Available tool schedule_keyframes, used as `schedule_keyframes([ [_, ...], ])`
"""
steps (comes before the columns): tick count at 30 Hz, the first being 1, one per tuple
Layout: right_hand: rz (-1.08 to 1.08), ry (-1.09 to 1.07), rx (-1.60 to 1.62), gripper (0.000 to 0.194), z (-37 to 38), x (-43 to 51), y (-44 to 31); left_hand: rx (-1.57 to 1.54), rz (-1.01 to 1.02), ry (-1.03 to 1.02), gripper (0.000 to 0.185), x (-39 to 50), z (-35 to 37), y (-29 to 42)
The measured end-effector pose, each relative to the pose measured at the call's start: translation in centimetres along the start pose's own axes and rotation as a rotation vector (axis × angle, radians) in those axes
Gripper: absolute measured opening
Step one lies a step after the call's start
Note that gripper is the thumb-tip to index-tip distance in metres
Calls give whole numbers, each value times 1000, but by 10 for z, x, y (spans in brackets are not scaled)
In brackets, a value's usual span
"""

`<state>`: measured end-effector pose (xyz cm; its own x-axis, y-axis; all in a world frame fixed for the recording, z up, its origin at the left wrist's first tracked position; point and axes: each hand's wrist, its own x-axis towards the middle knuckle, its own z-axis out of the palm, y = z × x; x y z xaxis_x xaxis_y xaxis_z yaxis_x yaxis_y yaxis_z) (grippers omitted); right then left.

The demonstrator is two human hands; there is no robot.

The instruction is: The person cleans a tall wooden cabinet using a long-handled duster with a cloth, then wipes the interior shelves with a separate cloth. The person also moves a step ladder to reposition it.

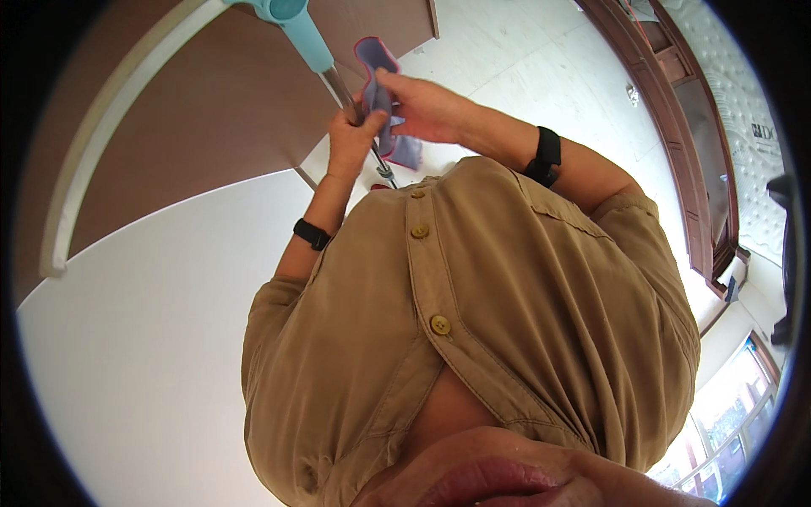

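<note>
My left hand (350, 141) is closed around a shiny metal pole (338, 89), its thumb against a greyish-purple cloth with a pinkish-red edge (376, 57). My right hand (426, 106) holds that cloth beside the pole, fingers partly hidden behind its folds. A loose part of the cloth hangs below both hands. The pole's upper end in the picture enters a light blue plastic joint (305, 39). A white bar (85, 161), bent by the lens, runs from near this joint to the left. Below my hands the pole has a small collar (384, 171).
A brown panel (209, 108) lies behind the pole, with a white surface (152, 355) at lower left. Pale tiled floor (545, 70) shows beyond my right arm. At right are a dark wooden frame (671, 139), a white quilted mattress (738, 120) and a window (728, 424).
</note>
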<state>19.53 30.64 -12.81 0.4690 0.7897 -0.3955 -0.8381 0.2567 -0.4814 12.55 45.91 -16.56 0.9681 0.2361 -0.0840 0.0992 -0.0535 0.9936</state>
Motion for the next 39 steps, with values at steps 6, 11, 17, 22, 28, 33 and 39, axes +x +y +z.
schedule_keyframes([
  [6,-59,-261,-245,40,-14,-10,0,20,-44,76,34,3,-3,-4],
  [11,-138,319,-931,58,-108,20,18,-189,-101,33,26,9,-35,-42],
  [17,-231,256,-1278,60,-132,31,12,-142,-74,-103,26,9,-30,-25],
  [22,-434,314,-1125,20,-131,44,-5,-19,-80,-134,27,8,-27,-15],
  [28,-1079,387,-783,20,-136,45,-16,84,-47,-247,30,8,7,6],
  [33,-1001,388,-220,18,-100,31,-32,172,-70,-280,33,-2,40,43],
  [39,-748,95,332,47,-106,-12,-78,-150,-14,-409,30,3,12,29],
])
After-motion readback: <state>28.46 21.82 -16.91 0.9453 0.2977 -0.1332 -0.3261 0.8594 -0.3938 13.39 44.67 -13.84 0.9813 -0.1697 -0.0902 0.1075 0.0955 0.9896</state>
